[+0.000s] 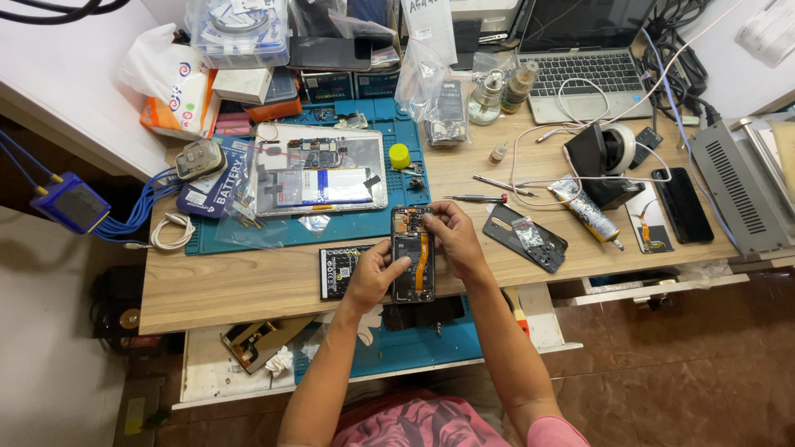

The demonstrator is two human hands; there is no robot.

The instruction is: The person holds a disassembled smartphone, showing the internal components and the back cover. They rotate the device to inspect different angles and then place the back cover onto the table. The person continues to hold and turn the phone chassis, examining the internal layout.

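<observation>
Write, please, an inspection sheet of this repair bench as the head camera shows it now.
Surface: wooden table, partly covered by a blue work mat.
Job's things: opened phone with an orange flex strip, back side exposed.
Clutter: opened tablet on the mat, yellow cap, screwdriver, glue tube, black phone, laptop, plastic bags, boxes.
Hands: left hand grips the phone's lower edge; right hand pinches its upper part.
Cables: white cable looping near the laptop; blue wires at the left edge.
Surroundings: brown tiled floor; open drawer below the table.
</observation>
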